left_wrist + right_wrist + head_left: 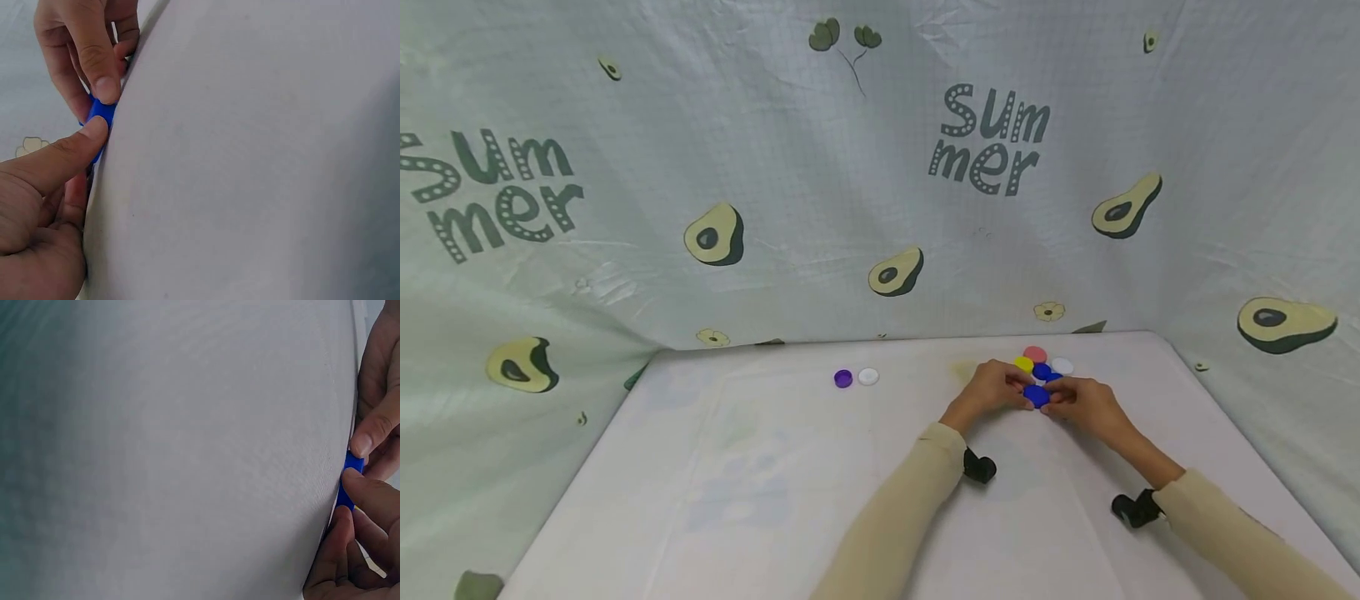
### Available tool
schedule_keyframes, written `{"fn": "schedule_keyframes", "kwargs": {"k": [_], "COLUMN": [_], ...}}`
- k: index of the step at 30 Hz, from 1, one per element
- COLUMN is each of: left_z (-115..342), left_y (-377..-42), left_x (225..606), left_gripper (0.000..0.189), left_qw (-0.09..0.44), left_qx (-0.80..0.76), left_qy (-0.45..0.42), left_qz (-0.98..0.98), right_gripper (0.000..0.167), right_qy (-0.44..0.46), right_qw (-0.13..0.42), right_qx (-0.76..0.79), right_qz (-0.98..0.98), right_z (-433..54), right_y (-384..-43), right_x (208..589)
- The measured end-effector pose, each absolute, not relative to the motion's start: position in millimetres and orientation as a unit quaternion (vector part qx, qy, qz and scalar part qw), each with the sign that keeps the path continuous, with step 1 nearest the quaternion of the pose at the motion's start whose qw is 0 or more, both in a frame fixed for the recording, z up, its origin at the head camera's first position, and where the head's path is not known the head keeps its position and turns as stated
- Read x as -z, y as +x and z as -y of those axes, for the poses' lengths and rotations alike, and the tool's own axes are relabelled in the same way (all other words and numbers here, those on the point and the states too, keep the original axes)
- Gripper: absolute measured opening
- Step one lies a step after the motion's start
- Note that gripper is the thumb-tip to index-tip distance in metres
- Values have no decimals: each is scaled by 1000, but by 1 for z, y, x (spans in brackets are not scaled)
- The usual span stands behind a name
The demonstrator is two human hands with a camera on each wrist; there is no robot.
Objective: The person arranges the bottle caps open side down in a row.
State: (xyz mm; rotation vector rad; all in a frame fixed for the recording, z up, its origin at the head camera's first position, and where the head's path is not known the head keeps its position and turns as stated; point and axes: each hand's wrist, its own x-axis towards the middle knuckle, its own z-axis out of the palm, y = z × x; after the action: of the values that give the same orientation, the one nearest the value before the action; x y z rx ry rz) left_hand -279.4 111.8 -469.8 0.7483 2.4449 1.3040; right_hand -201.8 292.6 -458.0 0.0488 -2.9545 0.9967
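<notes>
A blue bottle cap [1037, 396] lies between my two hands toward the right back of the table. My left hand [992, 388] pinches it from the left, and my right hand [1084, 405] pinches it from the right. In the left wrist view, the left thumb overlaps the cap's side [104, 111], with the right hand's fingers at its far end. The right wrist view shows both thumbs on the cap [345, 499] at the table surface. Just behind are a smaller blue cap [1042, 372], a yellow cap [1023, 364], a pink cap [1034, 354] and a white cap [1062, 366].
A purple cap [843, 379] and another white cap [868, 377] sit side by side near the table's back edge, left of the hands. The white table [760, 500] meets a hanging cloth [805, 183] printed with avocados at the back and sides.
</notes>
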Motion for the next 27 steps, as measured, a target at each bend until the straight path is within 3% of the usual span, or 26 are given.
{"fn": "schedule_keyframes", "kwargs": {"k": [19,27], "left_z": [-105,-107], "left_y": [-281,-278], "left_x": [468,464], "left_gripper": [31,30], "left_qw": [154,149], "left_qx": [-448,-455], "left_qy": [317,328], "left_qz": [-822,-815], "right_gripper": [46,44], "right_qy": [-4,7], "right_qw": [-32,-20], "right_qx": [-344,-346], "right_qz": [939,938], "right_z": [-296,-301], "right_y": [-203,-197], "right_x": [451,443]}}
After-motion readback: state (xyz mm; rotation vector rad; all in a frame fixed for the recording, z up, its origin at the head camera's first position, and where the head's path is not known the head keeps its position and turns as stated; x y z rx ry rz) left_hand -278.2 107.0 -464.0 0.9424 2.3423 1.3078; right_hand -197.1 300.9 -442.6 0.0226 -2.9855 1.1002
